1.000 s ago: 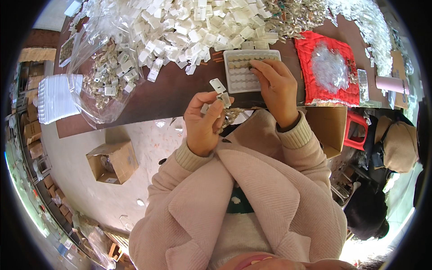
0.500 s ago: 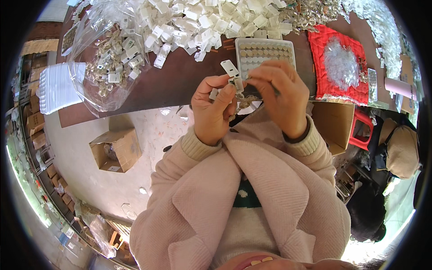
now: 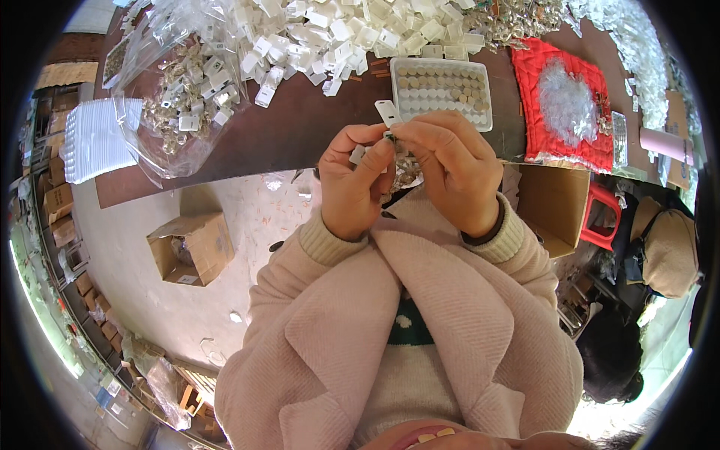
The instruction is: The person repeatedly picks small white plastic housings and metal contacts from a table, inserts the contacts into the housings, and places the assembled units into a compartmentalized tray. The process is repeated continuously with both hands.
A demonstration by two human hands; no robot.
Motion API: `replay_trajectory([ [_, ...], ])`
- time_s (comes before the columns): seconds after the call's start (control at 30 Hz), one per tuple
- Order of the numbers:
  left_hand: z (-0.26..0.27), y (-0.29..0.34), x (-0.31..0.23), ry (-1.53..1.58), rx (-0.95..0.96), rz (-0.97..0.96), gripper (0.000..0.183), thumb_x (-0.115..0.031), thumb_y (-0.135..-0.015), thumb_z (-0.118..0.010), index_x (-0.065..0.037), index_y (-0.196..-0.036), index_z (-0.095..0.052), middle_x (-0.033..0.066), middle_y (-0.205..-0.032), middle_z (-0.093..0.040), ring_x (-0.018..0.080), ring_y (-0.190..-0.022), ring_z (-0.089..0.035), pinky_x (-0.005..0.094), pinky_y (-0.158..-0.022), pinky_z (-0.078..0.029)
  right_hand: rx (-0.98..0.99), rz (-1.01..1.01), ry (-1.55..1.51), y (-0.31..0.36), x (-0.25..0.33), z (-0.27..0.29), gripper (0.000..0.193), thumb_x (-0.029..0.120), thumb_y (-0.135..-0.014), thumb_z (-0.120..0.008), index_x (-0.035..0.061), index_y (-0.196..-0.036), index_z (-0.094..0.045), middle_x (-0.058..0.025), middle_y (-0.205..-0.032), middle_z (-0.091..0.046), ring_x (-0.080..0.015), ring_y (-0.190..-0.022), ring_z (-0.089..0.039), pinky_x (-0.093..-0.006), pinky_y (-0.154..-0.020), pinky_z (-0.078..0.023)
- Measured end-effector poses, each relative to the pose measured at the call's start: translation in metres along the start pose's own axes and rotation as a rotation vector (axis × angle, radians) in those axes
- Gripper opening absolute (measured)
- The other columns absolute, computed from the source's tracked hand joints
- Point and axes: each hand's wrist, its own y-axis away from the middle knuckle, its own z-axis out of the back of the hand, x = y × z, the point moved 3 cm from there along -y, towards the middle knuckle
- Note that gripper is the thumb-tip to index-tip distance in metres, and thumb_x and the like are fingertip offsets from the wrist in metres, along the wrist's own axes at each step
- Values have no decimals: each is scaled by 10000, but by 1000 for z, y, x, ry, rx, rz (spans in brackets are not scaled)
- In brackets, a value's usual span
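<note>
My left hand (image 3: 355, 180) is closed around a few small white plastic cases with tangled clear strands hanging below. One white case (image 3: 388, 112) stands open above its fingertips, its lid tipped up. My right hand (image 3: 454, 169) meets it there, thumb and forefinger pinched at the case's lower part; whatever lies between those fingertips is too small to make out. Just beyond my hands is a white tray (image 3: 442, 117) with rows of round flat discs, some tan, others whitish. A big heap of white plastic cases (image 3: 330, 34) spreads over the brown table (image 3: 300, 120).
At the left lie a transparent bag (image 3: 150, 67) with wired cases and a stack of white trays (image 3: 101, 139). A red cloth (image 3: 529, 90) bears clear plastic bits at the right. Cardboard boxes (image 3: 206, 244) and a red stool (image 3: 604, 217) stand below; another person (image 3: 667, 251) is at the right.
My right hand has come in to the left, its fingertips now at the case in my left hand. My left hand has stayed nearly in place.
</note>
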Motion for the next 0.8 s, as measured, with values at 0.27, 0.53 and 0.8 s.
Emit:
replay_trajectory([
  [0.27,11,-8,0,40,-23,-28,154,-66,-978,-654,-43,-1125,-612,174,-979,-728,47,-531,-466,181,-455,-345,-25,-94,242,-7,-30,-6,371,-72,-748,-690,61,-1092,-736,-78,-924,-678,-291,-801,-634,-375,-690,-530],
  [0.53,16,-15,-6,65,-22,2,149,-62,-984,-642,-27,-1123,-603,197,-1016,-723,47,-537,-467,173,-461,-357,40,-39,474,-18,-51,-21,231,-34,-788,-751,68,-995,-758,-68,-894,-679,-247,-798,-643,-343,-696,-517],
  [0.8,14,-14,-3,109,-2,-20,142,-70,-973,-660,-25,-1104,-629,83,-902,-692,57,-538,-473,190,-458,-362,15,-109,43,-15,-15,-16,175,-25,-753,-775,42,-905,-719,-72,-841,-715,-261,-726,-663,-337,-641,-515],
])
